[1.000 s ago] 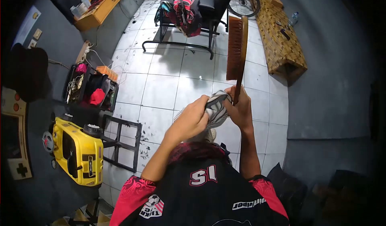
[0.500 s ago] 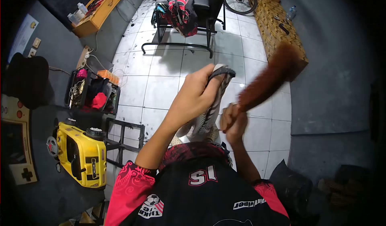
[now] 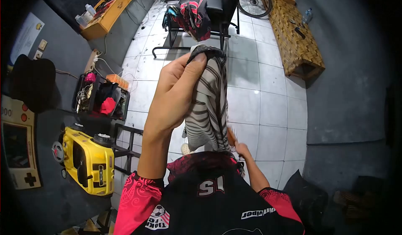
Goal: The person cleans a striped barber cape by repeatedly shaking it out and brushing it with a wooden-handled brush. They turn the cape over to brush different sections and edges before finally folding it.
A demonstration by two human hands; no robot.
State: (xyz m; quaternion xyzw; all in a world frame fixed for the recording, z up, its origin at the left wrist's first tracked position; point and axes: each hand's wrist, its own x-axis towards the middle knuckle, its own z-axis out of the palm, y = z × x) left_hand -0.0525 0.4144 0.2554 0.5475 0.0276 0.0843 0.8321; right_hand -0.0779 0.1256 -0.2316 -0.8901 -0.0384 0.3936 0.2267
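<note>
Pinching, in the head view, the dark upper edge (image 3: 214, 50) of a striped cloth (image 3: 205, 118) between the thumb and bent fingers of the left hand (image 3: 172, 89), raised in front of the chest. Held so high, probably, to let the fabric hang down by its own weight, with folds running lengthwise and the lower part near the waist. Gripped only at the edge, perhaps to leave most of the striped surface free. Lower, just beside the cloth and partly behind it, holding a brown brush (image 3: 231, 136) in the right hand (image 3: 242, 149), with fingers apparently curled around its near end; too small here to judge how firmly pressed. Impossible to say whether touching the cloth or apart. Noticing farther off a bundle of clothes (image 3: 194, 21) on a black-framed chair (image 3: 213, 0), laid there maybe for staying off the tiled floor (image 3: 245, 101). Noticing also, at the left, a yellow toy car (image 3: 100, 157), perhaps put aside for leaving room.
</note>
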